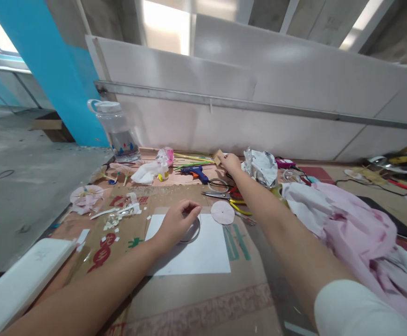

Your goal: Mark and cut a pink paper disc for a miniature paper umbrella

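My left hand [180, 218] is closed in a pinch on a thin wire ring [193, 239], held over a sheet of white paper [203, 256]. My right hand [230, 163] reaches to the back of the table, its fingers closed on a small tan block [218, 157]; its exact kind is unclear. Below that arm lie scissors [217, 195] and yellow-handled pliers [241, 207]. A pale pink fabric disc [222, 213] rests at the paper's right edge. Left of my right hand is a blue glue gun [196, 173], near another ring [219, 185].
A water bottle [119, 130] stands back left by the wall. White scraps [119, 212] lie on the cardboard [203, 298]. Pink and white cloth [353, 219] is heaped at right, with a crumpled plastic bag [263, 167] behind. A long white box [28, 275] sits front left.
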A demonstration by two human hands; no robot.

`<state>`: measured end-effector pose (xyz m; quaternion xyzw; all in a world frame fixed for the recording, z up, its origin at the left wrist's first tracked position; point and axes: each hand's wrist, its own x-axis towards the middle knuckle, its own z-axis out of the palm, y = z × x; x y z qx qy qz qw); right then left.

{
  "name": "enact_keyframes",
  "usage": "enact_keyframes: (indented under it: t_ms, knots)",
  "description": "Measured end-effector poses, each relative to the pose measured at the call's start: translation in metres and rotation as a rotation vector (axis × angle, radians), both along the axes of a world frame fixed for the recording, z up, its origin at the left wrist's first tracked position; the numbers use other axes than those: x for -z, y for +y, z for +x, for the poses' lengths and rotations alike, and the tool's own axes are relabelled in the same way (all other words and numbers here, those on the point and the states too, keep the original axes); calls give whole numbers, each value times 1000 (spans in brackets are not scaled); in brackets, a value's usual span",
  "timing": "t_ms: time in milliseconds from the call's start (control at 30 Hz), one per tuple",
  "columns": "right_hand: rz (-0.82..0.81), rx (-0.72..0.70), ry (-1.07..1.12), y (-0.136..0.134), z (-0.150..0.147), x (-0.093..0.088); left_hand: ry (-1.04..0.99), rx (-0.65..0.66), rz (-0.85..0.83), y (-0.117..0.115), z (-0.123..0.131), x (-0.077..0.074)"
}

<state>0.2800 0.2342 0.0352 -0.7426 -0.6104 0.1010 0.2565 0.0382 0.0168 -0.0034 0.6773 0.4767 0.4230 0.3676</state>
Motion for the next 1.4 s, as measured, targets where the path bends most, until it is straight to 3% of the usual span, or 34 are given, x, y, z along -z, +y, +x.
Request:
enact_keyframes:
  t_ms: [200, 567, 733, 900, 1033, 1167, 1267, 1400]
  knots:
    - [4, -22, -167, 1, -1, -1, -5, 24, -17, -2, 0, -4]
    - [-51, -172, -384, -83, 31, 6, 13, 23, -18, -1, 1, -1]
    - [-161, -289, -413, -94, 28, 11, 31, 15, 3, -3, 1, -4]
    - [-210, -311, -394, -94, 24, 11, 34, 17, 15, -4, 1, -3]
    - [-205, -290, -296, -90, 23, 3, 29, 18, 21, -6, 0, -3]
    - [-83, -298, -79, -101, 15, -8, 6, 12, 21, -7, -2, -5]
    - [-32, -400, 156, -129, 0, -7, -20, 5, 3, -7, -3, -6]
    - [-62, -566, 456, -186, -25, 8, -78, 0, -64, -11, -2, -8]
